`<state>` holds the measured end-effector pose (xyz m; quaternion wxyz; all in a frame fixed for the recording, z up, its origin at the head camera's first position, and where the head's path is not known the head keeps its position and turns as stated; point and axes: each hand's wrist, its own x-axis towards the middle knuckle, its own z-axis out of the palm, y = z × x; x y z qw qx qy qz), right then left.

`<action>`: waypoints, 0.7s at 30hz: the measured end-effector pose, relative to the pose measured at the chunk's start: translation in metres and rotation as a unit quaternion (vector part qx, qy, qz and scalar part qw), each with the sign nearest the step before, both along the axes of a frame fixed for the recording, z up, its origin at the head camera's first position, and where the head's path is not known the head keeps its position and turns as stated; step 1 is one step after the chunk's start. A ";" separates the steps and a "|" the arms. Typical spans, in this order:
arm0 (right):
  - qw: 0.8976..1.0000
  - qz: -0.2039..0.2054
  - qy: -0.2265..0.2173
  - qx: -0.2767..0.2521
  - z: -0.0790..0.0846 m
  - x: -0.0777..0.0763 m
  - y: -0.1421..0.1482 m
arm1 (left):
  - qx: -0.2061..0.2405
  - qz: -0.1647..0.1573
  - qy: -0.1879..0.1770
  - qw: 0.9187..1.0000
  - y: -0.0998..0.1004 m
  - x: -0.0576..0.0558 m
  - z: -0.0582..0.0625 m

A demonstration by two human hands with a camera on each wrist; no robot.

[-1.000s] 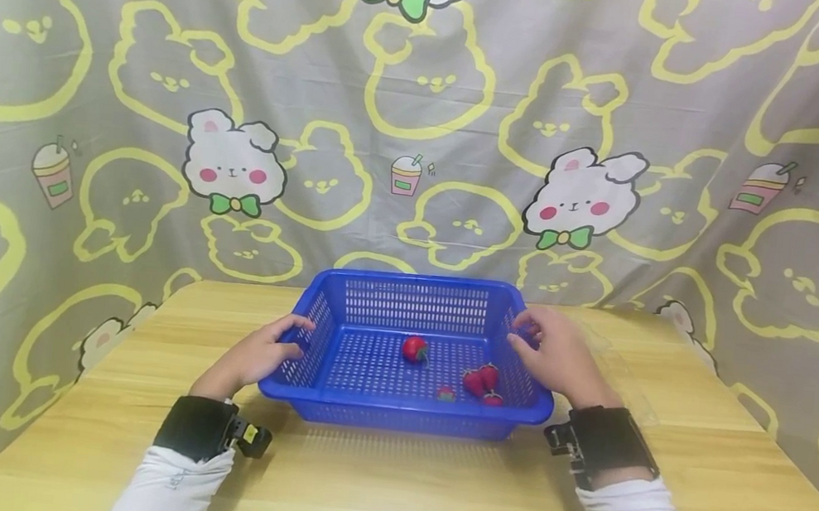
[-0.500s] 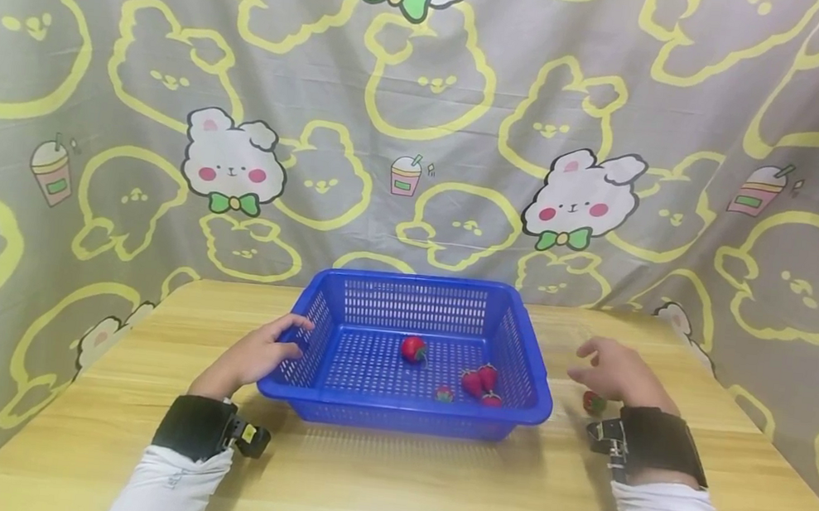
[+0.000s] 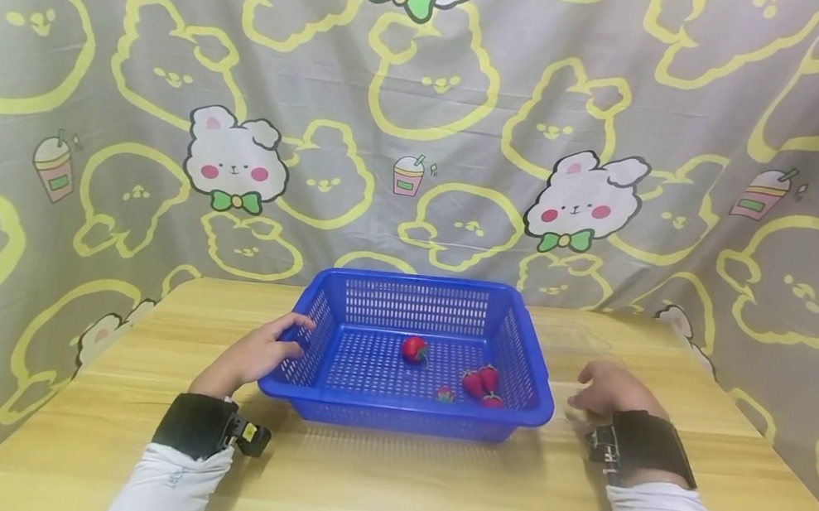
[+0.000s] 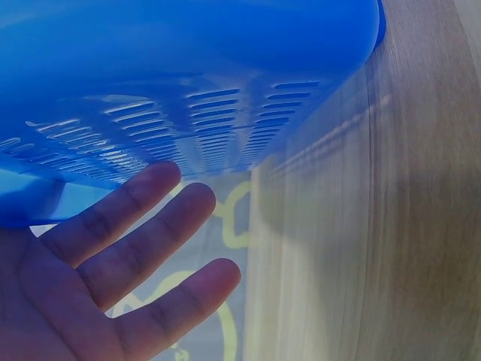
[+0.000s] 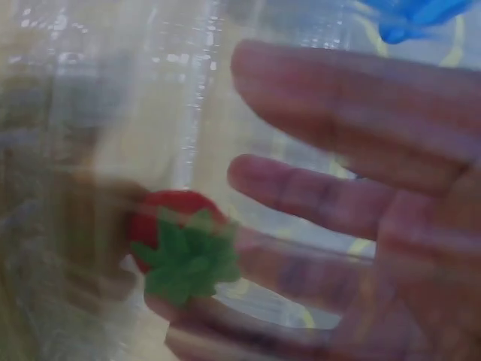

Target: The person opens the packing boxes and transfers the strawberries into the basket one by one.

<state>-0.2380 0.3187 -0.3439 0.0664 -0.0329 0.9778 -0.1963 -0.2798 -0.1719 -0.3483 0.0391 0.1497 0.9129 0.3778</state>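
A blue perforated plastic basket (image 3: pixel 407 416) stands on the wooden table. My left hand (image 3: pixel 260 352) holds its left rim, thumb and forefinger over the edge. In the left wrist view the other fingers (image 4: pixel 161 233) stretch out along the outer wall. To the right of the basket, my right hand (image 3: pixel 616 391) is low over the table. The right wrist view, blurred, has a red strawberry (image 5: pixel 154 218) with green leaves at its fingertips, thumb and fingers spread apart. That strawberry is hidden by the hand in the head view.
Inside the basket lie several strawberries (image 3: pixel 472 384) at the front right and a round red fruit (image 3: pixel 413 348) with a green stem near the middle. A thin transparent sheet (image 3: pixel 571 337) lies on the table right of the basket. Behind hangs a patterned curtain (image 3: pixel 338 223).
My right hand has left the basket's right rim, moved right, then dropped slightly towards the table. The strawberry visible beside it half a second ago is now covered. My left hand stays put.
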 end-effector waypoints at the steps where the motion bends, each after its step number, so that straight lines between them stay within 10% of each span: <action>1: 1.000 -0.001 0.000 -0.001 -0.001 0.000 0.000 | 0.000 -0.001 -0.001 1.000 0.000 0.000 0.000; 21: 0.997 -0.043 -0.012 -0.059 -0.010 -0.002 -0.006 | 0.004 0.000 -0.005 1.000 -0.001 0.000 -0.001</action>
